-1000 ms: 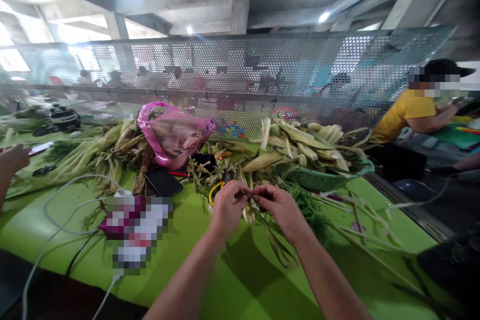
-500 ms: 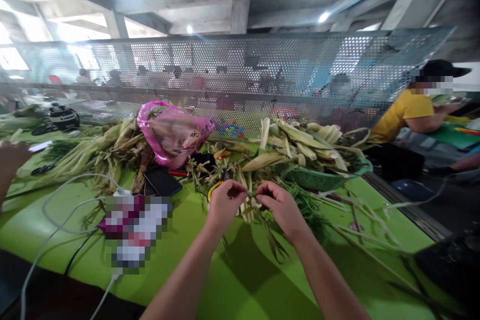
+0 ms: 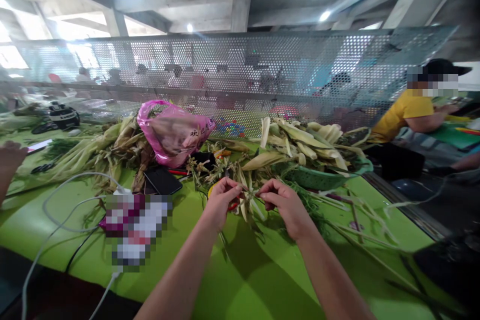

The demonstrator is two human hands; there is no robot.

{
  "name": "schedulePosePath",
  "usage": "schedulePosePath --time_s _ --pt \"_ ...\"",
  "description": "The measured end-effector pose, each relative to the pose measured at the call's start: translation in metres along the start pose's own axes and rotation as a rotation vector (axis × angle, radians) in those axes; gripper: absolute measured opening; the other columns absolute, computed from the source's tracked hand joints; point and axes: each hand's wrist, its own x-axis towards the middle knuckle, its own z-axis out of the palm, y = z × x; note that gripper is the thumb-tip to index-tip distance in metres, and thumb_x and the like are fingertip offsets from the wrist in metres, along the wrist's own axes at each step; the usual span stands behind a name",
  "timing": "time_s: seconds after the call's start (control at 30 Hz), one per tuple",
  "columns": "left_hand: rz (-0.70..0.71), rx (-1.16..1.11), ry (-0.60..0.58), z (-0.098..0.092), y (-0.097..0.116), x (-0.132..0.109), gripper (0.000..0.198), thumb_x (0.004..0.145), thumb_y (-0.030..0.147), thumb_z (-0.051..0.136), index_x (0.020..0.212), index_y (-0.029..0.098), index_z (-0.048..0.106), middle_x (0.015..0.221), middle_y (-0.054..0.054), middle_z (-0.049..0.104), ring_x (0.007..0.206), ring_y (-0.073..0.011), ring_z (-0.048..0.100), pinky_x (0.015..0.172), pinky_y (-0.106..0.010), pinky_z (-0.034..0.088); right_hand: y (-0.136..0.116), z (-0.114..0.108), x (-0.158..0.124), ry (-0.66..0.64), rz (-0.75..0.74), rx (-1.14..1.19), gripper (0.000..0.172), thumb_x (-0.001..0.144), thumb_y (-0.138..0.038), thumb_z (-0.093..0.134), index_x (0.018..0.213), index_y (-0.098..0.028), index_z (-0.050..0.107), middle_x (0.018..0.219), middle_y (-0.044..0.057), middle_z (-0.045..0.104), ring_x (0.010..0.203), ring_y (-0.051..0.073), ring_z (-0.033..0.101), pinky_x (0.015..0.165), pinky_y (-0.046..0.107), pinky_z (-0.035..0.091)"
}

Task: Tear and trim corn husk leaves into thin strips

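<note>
My left hand (image 3: 222, 201) pinches one side of a pale corn husk piece (image 3: 248, 205) above the table. On the other side, my right hand (image 3: 279, 203) is closed in a pinch on a thin strip of the husk. Its loose ends fan out and hang down between my hands. Partly hidden by my left hand is a yellow and red object (image 3: 213, 190), whose kind I cannot make out. Behind my hands lie more dry husk scraps (image 3: 225, 167).
A green basket (image 3: 322, 179) heaped with husks stands back right. A pink plastic bag (image 3: 170, 135), a dark phone (image 3: 163, 181), and white cables (image 3: 60, 230) are on the left. Beyond the green table (image 3: 240, 280) rises a perforated metal screen (image 3: 232, 55). A person in yellow (image 3: 407, 110) sits at right.
My hands have moved slightly apart, and the husk piece between them has turned and spread. More of the red part by my left hand now shows.
</note>
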Motion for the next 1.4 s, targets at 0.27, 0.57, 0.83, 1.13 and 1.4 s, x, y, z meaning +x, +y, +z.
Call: schedulePosePath --time_s 0.27,0.57,0.83,1.13,1.4 --pt "-0.006 -0.106 -0.051 0.0 -0.004 0.002 0.033 0.066 0.033 0.078 0.075 0.016 0.051 0.068 0.003 0.057 0.055 -0.0051 0.051 0.052 -0.017 0.036 -0.002 0.014 -0.007 -0.007 -0.045 0.325 0.014 0.067 -0.027 0.067 0.067 -0.021 0.054 0.085 0.002 0.067 0.054 0.01 0.048 0.055 0.027 0.041" --pt "0.011 -0.225 -0.064 0.008 0.004 -0.003 0.036 0.063 0.032 0.08 0.073 0.017 0.049 0.082 0.0 0.064 0.061 -0.0053 0.053 0.06 -0.019 0.042 0.001 0.024 -0.004 0.064 0.087 0.576 0.019 0.06 -0.022 0.071 0.07 -0.023 0.055 0.074 -0.001 0.065 0.058 0.013 0.058 0.056 0.027 0.048" --pt "0.055 -0.048 0.016 0.007 0.005 -0.001 0.038 0.063 0.037 0.078 0.072 0.017 0.047 0.065 0.002 0.059 0.054 -0.0079 0.053 0.048 -0.018 0.034 0.007 0.019 -0.001 0.039 0.098 0.527 0.015 0.059 -0.019 0.07 0.066 -0.021 0.058 0.071 0.0 0.065 0.059 0.015 0.06 0.065 0.032 0.051" --pt "0.062 -0.05 0.052 0.003 0.008 0.0 0.031 0.065 0.033 0.076 0.073 0.016 0.051 0.071 0.0 0.064 0.06 -0.0077 0.056 0.057 -0.018 0.042 0.006 0.014 0.0 -0.001 0.007 0.329 0.013 0.067 -0.025 0.067 0.069 -0.023 0.054 0.075 0.001 0.063 0.062 0.015 0.057 0.065 0.03 0.05" --pt "0.053 -0.106 0.069 0.005 0.008 -0.001 0.03 0.067 0.033 0.076 0.076 0.016 0.053 0.077 -0.001 0.065 0.064 -0.0082 0.058 0.061 -0.019 0.045 0.007 0.026 -0.004 -0.022 -0.18 -0.019 0.038 0.066 -0.029 0.075 0.1 -0.023 0.057 0.091 0.003 0.062 0.079 0.018 0.059 0.074 0.032 0.048"
